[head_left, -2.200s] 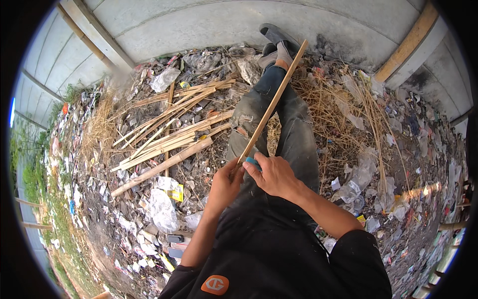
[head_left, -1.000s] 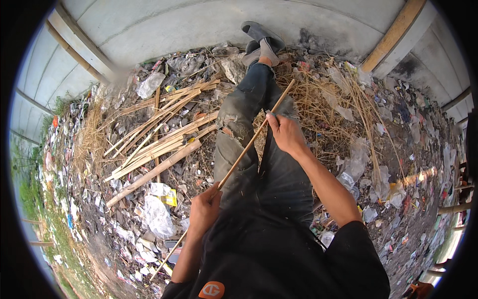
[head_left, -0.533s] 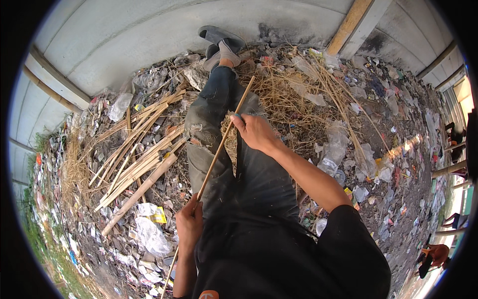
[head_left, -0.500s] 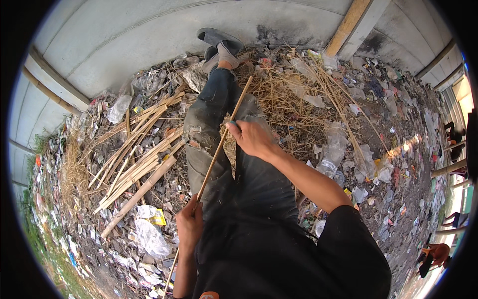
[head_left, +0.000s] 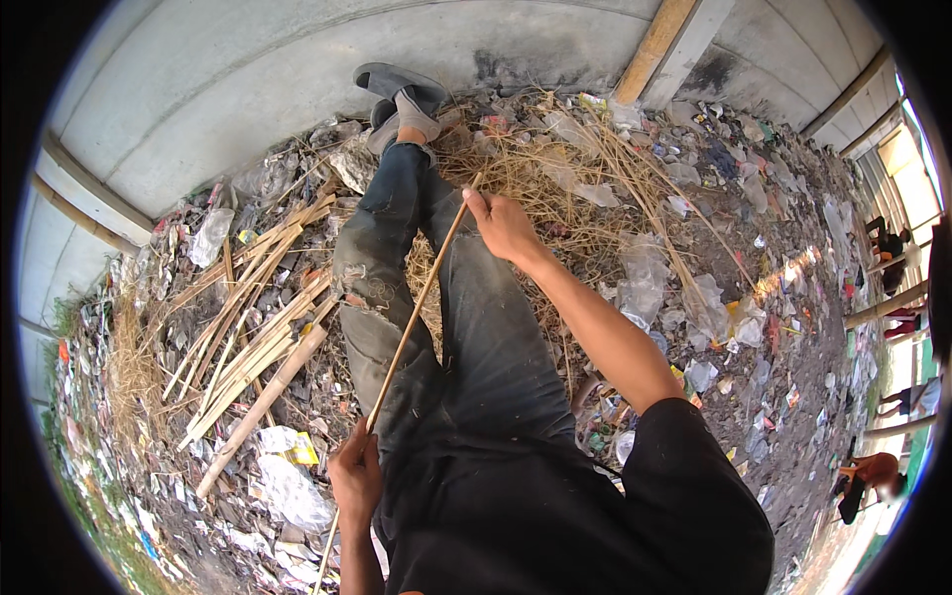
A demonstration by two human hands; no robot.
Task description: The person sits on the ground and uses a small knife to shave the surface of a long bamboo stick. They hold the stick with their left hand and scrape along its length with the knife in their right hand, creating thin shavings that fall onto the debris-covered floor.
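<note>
A long, thin bamboo strip (head_left: 421, 298) runs slantwise across my outstretched legs. My left hand (head_left: 355, 472) is wrapped round its lower part beside my hip, and the tail of the strip passes below that hand toward the lower edge. Near the far end, my right hand (head_left: 502, 224) pinches the strip between thumb and fingers, just short of the tip. Left of my legs lies a pile of split bamboo strips (head_left: 253, 365) with a thicker bamboo piece (head_left: 266, 402) at its near side.
Thin shavings (head_left: 535, 164) are heaped beyond my right hand. Litter and plastic bags (head_left: 645, 278) cover the ground all round. A grey concrete wall (head_left: 297, 74) rises past my feet, with a bamboo post (head_left: 650, 55) against it. Other people (head_left: 873, 481) are at the far right.
My right hand has slid up the strip to near its far tip. The whole view has shifted slightly, and my left hand still grips the lower part.
</note>
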